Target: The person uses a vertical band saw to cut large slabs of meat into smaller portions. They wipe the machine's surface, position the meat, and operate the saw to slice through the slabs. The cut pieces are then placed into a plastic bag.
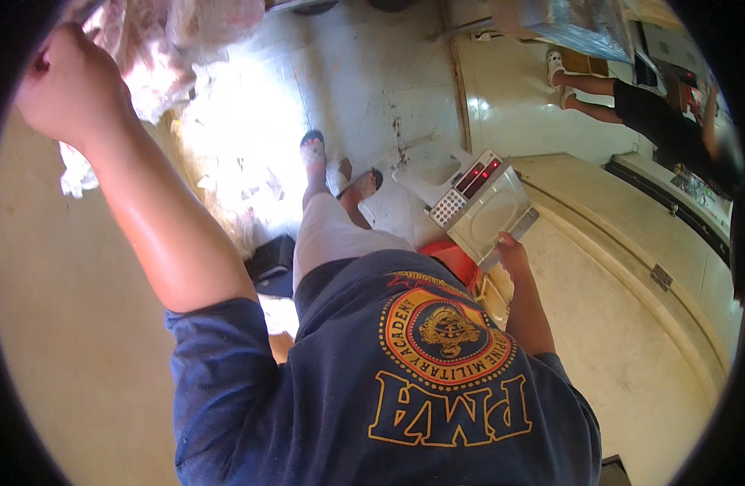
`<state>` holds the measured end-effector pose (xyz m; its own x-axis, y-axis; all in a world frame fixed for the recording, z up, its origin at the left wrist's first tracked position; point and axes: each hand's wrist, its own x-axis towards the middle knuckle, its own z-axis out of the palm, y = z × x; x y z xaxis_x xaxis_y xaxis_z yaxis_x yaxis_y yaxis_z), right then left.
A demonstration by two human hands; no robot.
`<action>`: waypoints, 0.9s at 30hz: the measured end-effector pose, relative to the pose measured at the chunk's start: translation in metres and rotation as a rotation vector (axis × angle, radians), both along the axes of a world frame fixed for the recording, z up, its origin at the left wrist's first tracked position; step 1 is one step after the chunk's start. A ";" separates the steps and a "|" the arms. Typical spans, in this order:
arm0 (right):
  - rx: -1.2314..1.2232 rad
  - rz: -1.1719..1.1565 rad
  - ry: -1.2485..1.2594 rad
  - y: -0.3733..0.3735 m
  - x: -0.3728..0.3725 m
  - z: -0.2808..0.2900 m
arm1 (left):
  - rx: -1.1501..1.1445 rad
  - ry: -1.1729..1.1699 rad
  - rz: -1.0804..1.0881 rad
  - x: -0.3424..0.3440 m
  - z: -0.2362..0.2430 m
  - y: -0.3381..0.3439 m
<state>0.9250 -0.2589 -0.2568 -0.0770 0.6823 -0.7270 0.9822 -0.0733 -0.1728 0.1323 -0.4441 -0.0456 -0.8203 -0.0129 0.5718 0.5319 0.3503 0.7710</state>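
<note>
My left hand (65, 81) is raised at the upper left, closed into a fist on a pale pink and white plastic bag (174, 40) that hangs there; a white scrap of it (77, 174) droops below my wrist. My right hand (512, 247) reaches forward at the middle right and grips the near edge of a white digital weighing scale (470, 198) with a metal pan and red lit digits. My navy printed shirt fills the lower middle of the view.
A red round object (457, 259) sits under the scale. A cream counter (632, 324) runs along the right. Another person's legs in sandals (591, 93) stand at the upper right. A black object (271, 263) lies on the floor near my sandalled feet (314, 150).
</note>
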 end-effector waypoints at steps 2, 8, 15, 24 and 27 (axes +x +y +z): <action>-0.075 0.003 -0.079 -0.003 -0.037 -0.003 | -0.066 0.065 0.101 0.011 0.008 0.005; 0.295 0.542 0.042 -0.002 -0.016 -0.042 | -0.164 -0.025 0.085 0.002 -0.021 -0.019; 0.204 0.323 0.339 -0.014 -0.113 -0.055 | 0.028 -0.115 -0.146 -0.008 -0.019 -0.011; 0.285 0.423 0.781 0.027 -0.341 0.127 | -0.099 -0.062 -0.131 0.012 0.012 -0.020; 0.744 0.644 1.024 0.050 -0.434 0.267 | -0.067 -0.059 -0.171 0.017 0.016 -0.018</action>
<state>0.4908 -0.2093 0.0102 -0.7813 0.5193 0.3462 0.2281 0.7540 -0.6160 0.1490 -0.4619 -0.0292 -0.8394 0.1661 0.5175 0.5427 0.3102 0.7806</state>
